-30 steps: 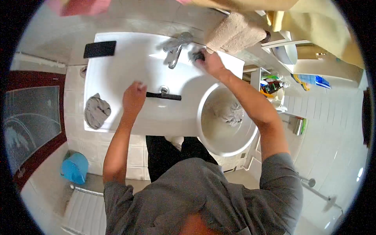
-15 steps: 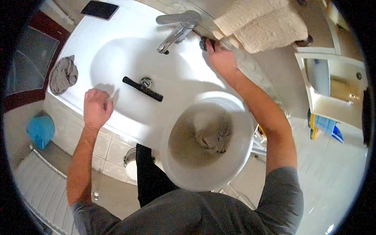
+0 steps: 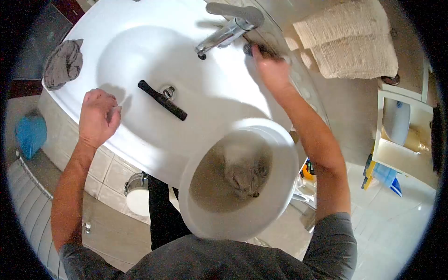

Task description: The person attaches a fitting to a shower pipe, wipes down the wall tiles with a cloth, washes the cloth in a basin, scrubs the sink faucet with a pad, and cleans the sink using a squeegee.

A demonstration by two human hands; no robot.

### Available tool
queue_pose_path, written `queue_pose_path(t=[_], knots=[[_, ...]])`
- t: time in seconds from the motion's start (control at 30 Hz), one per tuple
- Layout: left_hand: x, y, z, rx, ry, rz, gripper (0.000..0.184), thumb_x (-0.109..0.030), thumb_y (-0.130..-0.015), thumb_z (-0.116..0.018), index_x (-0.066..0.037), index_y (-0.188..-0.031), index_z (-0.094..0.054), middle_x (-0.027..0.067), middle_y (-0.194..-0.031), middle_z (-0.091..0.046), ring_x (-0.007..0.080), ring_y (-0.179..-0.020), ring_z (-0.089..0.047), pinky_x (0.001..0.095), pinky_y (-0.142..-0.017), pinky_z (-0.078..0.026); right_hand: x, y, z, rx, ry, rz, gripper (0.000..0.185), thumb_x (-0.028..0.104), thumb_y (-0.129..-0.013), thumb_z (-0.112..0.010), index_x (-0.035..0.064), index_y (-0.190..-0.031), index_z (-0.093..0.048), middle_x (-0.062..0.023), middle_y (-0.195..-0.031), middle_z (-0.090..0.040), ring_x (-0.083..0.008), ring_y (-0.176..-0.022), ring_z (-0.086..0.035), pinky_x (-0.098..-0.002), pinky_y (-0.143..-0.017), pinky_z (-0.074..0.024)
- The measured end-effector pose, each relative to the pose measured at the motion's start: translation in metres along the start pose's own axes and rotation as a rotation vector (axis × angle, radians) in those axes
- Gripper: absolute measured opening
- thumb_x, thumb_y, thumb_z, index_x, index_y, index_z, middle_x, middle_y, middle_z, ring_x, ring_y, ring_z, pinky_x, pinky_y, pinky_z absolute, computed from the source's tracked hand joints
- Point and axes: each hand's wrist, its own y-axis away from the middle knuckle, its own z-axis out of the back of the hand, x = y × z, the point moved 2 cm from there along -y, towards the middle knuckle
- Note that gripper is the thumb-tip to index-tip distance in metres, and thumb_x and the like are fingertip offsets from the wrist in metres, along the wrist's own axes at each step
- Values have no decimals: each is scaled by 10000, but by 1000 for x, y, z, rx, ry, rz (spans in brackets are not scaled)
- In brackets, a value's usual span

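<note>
My left hand [image 3: 99,119] is at the sink's front-left rim, fingers curled in and thumb near them; a small pale bit shows at the thumb tip, too small to name. My right hand [image 3: 273,72] reaches to the back ledge right of the faucet [image 3: 231,32], its fingers on a small dark object [image 3: 248,49], partly hidden and blurred. A black comb [image 3: 163,100] lies in the white sink [image 3: 140,51], beside and partly across the drain [image 3: 168,92]. A white bucket [image 3: 292,172] holds murky water and a wet greyish cloth [image 3: 245,175], close against my body.
A crumpled grey cloth [image 3: 64,64] lies on the sink's left corner. Beige towels [image 3: 347,42] hang at the upper right, above an open white cabinet [image 3: 401,156]. A blue bin [image 3: 31,135] stands on the left, near a ribbed white panel [image 3: 30,205].
The view has shifted, so the phone on the sink's back-left corner has left the frame. My right hand still reaches the back ledge, its fingers moving on the dark object. My left hand stays curled.
</note>
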Motion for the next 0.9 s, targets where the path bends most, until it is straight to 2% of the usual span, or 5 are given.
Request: queue_pose_path(t=[0.13, 0.33, 0.37, 0.47, 0.9], knots=[[0, 7, -2, 3, -40, -57, 138, -120, -775, -645, -12, -858, -632, 140, -928, -650, 368, -950, -568, 472, -892, -428, 23, -43, -56, -678, -95, -70, 543, 89, -854, -596, 135, -1393, -555, -191, -880, -728, -286, -783, -735, -443, -681, -593], [10, 2, -2, 33, 13, 2, 151, -128, -773, -643, -14, -869, -624, 159, -909, -625, 385, -932, -558, 482, -883, -420, -1, 10, 4, -266, -83, 9, 448, 78, -828, -613, 147, -1266, -671, -176, -921, -741, -340, -758, -733, -452, -725, -598], [11, 2, -3, 15, 25, -17, 150, -128, -769, -641, -16, -868, -622, 162, -903, -620, 388, -935, -555, 485, -880, -417, -4, -19, -16, -726, -28, 186, 460, 65, -817, -618, 157, -1263, -676, -153, -900, -743, -325, -721, -731, -437, -639, -600], [9, 2, -2, 3, 7, -35, 142, -124, -764, -635, -19, -858, -616, 164, -889, -612, 390, -937, -551, 484, -879, -414, 20, -50, -21, -208, 10, -52, 458, 53, -813, -631, 132, -1261, -676, -132, -897, -744, -315, -735, -734, -441, -652, -600], [0, 0, 4, -34, -14, 16, 118, -67, -722, -699, -31, -814, -633, 104, -859, -633, 312, -903, -571, 425, -883, -421, -3, 4, -25, -142, -178, -61, 425, 200, -902, -601, 132, -1321, -625, -233, -1029, -711, -352, -854, -723, -473, -708, -594]])
